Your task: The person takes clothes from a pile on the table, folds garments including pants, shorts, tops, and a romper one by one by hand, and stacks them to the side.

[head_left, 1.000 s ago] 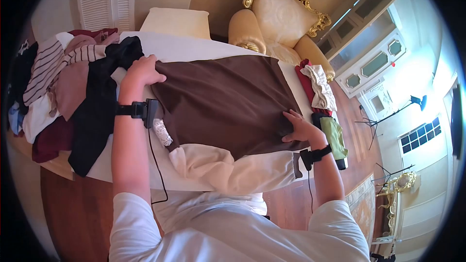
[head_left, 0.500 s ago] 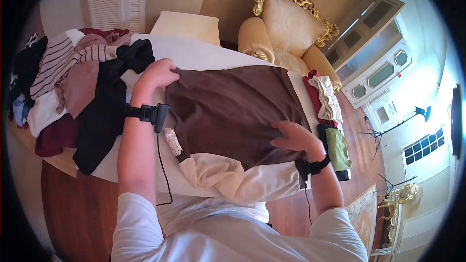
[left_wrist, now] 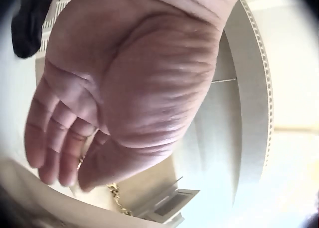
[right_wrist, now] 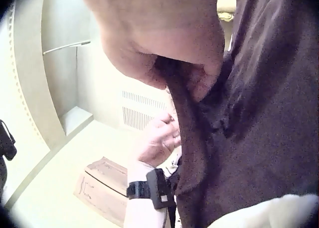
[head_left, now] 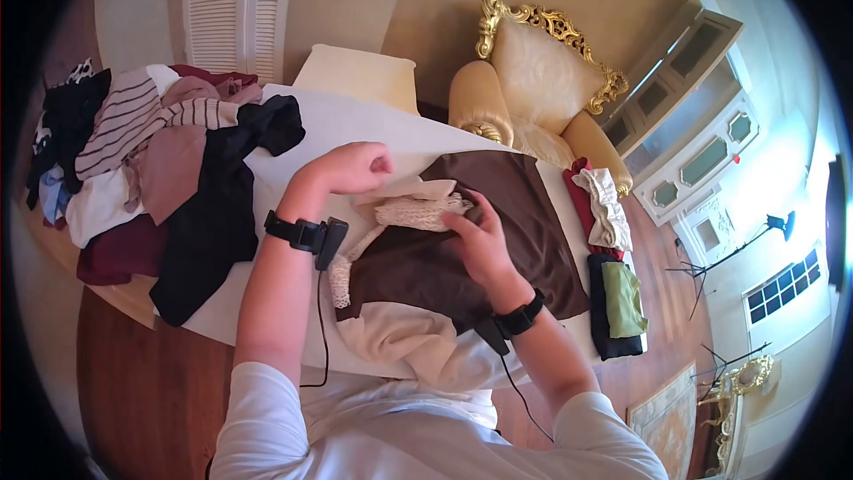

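Note:
A brown garment with cream sleeves lies spread over the white table. One cream sleeve bunches along its near edge, and a cream lace-trimmed part lies across its brown middle. My right hand is beside that lace part; in the right wrist view its thumb and fingers pinch a fold of the brown cloth. Above the garment's far left side is my left hand, its fingers loosely bent and holding nothing in the left wrist view.
A heap of mixed clothes covers the table's left end, a black garment on its near side. Folded red and white clothes and a green folded cloth lie along the right edge. Beyond the table stands a gilded armchair.
My left hand has left the garment's far left corner and moved right. The garment's left side now lies folded inward, lace on top. My right hand moved left and now pinches brown cloth.

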Tool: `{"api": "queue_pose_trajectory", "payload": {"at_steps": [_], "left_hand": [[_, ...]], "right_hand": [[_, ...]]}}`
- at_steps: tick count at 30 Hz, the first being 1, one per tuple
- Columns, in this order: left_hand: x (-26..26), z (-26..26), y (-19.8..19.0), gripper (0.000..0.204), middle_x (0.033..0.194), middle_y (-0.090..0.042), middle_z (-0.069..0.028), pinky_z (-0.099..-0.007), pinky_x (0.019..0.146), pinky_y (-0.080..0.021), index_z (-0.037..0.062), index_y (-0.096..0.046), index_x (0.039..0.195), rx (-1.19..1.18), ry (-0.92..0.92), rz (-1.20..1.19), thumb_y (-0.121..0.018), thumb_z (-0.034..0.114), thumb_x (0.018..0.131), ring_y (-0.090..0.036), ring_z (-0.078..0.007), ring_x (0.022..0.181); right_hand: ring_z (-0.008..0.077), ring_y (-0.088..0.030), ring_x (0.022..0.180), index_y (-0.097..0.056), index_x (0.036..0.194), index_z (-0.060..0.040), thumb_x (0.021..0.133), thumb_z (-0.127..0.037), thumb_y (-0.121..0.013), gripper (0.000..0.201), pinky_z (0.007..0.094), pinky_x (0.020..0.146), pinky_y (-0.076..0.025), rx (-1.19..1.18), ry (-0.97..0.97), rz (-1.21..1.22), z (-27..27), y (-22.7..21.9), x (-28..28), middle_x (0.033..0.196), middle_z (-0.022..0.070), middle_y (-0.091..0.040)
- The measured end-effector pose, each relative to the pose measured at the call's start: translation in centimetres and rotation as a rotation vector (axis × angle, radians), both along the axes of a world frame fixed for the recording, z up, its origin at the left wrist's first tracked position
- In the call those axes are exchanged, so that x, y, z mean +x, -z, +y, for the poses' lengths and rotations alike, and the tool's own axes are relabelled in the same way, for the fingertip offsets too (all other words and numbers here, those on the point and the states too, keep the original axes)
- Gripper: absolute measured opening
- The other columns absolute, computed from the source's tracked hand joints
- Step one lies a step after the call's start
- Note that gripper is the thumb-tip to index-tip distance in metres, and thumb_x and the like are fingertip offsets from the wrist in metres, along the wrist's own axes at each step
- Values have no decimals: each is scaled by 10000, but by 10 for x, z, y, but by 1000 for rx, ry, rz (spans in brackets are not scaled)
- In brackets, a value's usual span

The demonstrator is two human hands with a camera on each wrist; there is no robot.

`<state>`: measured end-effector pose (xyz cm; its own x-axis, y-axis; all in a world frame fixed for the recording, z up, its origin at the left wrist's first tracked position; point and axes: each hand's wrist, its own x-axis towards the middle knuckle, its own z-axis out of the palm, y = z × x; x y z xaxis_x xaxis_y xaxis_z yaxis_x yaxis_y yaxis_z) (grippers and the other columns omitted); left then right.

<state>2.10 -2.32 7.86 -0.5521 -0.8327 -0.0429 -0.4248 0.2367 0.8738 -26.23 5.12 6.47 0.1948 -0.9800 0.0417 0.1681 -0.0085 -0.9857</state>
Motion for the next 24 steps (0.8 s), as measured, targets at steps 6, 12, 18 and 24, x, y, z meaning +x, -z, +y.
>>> {"api": "queue_pose_trajectory", "payload": {"at_steps": [6, 12, 18, 24], "left_hand": [[-14, 12, 7, 467, 1050, -720, -121, -331, 788, -570, 1, -646, 1220, 52, -92, -430, -780, 216, 828, -696, -193, 905], [-18, -3, 14, 265, 841, -694, -82, -304, 610, -538, 26, -655, 1101, 146, -97, -177, -646, 219, 918, -665, -154, 666], [-8, -18, 2, 216, 907, -678, -74, -306, 661, -558, 47, -573, 1189, 116, -489, 456, -563, 146, 998, -674, -153, 751], [-17, -20, -2, 479, 1531, -491, -196, -382, 1179, -367, 24, -443, 1487, -374, -626, 1006, -569, 209, 1063, -492, -292, 1406]], "right_hand": [[184, -652, 1093, -502, 1381, -36, 953, 20, -654, 458, 327, 899, -573, -4, -3, -250, 17, -35, -5, 1233, 89, -635], [167, -614, 1142, -489, 1396, -22, 969, -12, -664, 461, 323, 1008, -511, -154, 18, -167, 19, -36, -8, 1283, 91, -610], [142, -602, 1131, -473, 1450, -22, 957, -52, -700, 544, 313, 996, -503, -182, 112, -44, 17, -39, -13, 1284, 88, -609], [245, -662, 1088, -378, 1563, -46, 916, -135, -751, 752, 350, 966, -531, -537, -485, 498, 53, -53, 21, 1381, 153, -613]]}}
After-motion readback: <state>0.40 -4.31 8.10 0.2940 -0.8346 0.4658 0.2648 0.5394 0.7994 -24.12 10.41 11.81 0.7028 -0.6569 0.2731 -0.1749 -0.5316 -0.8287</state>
